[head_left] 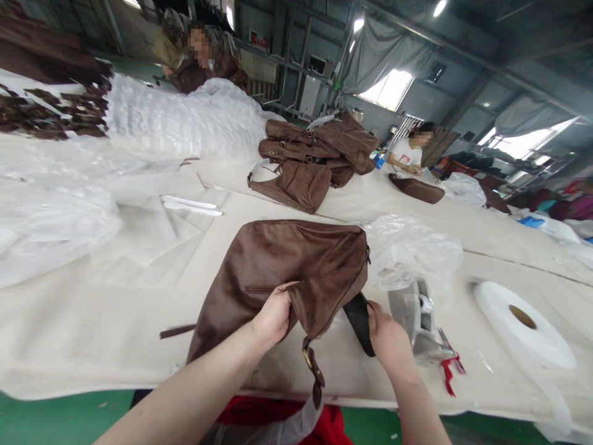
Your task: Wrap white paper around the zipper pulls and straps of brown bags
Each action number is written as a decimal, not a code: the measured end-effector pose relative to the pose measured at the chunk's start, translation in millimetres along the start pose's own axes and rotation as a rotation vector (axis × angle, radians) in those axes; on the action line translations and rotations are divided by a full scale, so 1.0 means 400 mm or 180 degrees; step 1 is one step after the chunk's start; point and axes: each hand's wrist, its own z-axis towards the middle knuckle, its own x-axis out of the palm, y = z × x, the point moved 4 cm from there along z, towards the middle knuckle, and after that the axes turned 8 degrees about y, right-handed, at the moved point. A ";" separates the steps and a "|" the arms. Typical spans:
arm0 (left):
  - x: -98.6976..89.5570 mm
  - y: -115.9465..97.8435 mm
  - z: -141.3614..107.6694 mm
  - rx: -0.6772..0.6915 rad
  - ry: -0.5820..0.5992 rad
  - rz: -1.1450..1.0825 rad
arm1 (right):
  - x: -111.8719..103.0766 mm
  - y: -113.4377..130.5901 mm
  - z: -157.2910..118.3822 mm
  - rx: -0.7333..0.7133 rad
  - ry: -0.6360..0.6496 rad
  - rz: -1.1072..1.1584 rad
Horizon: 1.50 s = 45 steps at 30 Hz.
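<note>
A brown leather bag (296, 247) lies on the cream-covered table in front of me. My left hand (274, 316) is closed on the bag's near side, pinching a fold of leather beside a zipped slit. At the bag's right end, my right hand (388, 334) is wrapped around a flat black piece (359, 322), partly hidden by the bag and my fingers; its exact kind I cannot make out. A brass buckle (311, 361) on a strap hangs toward the table's front edge, with white wrapping on the strap's lower part.
Right of my right hand are a grey dispenser-like holder (419, 315), snips with a red cloth tie (450, 361) and a white roll (523, 321). Clear plastic (412, 247) lies behind them. More brown bags (301, 182) are piled farther back. Two people work beyond the table.
</note>
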 end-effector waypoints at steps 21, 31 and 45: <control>-0.039 0.015 0.005 -0.0267 0.0142 -0.0659 | -0.009 0.026 -0.051 -0.0069 -0.0666 -0.0235; -0.043 0.022 0.006 -0.0362 0.0244 -0.0824 | -0.061 0.161 0.031 0.0662 -0.0005 -0.0443; -0.049 0.024 0.012 -0.0220 0.0391 -0.0981 | -0.057 0.149 0.096 0.0737 0.0373 -0.0351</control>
